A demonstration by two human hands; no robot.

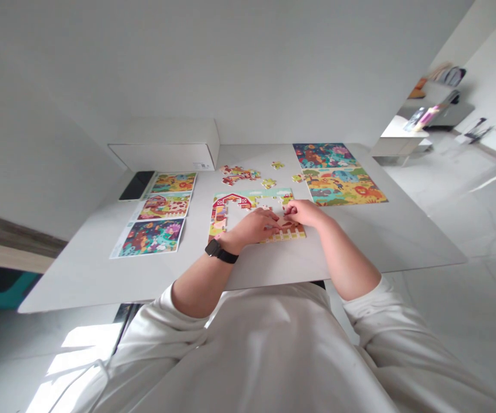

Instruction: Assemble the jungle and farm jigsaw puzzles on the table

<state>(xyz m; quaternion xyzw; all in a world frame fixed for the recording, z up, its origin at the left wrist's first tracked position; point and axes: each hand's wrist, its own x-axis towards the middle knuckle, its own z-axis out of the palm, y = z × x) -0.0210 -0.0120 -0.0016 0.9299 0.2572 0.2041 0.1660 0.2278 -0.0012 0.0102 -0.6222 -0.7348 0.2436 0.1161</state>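
We looked across a white tabletop (386, 235), with a long white box (162, 155) near its far left corner. Two animal pictures, a jungle scene (345, 186) and a darker one (325, 155), lay towards the far right corner. The farm jigsaw (236, 200) lay flat near the middle of the near edge, its centre partly unfilled. Near the left edge we noted three printed picture sheets (162, 206) and a smartphone (136, 186).

The left hand (259, 226) was palm down over the jigsaw, fingers bent; the right hand (302, 212) had thumb and fingers drawn together at its right side. We could not tell whether either gripped a piece.

Between jigsaw and far edge sat a cluster of pieces (239, 175) and a few single pieces (268, 183). We judged them light, stiff board, hardly slippery, with tabs that could bend or tear; opposite edges seemed the best hold, while the joined border might part if lifted by one corner.
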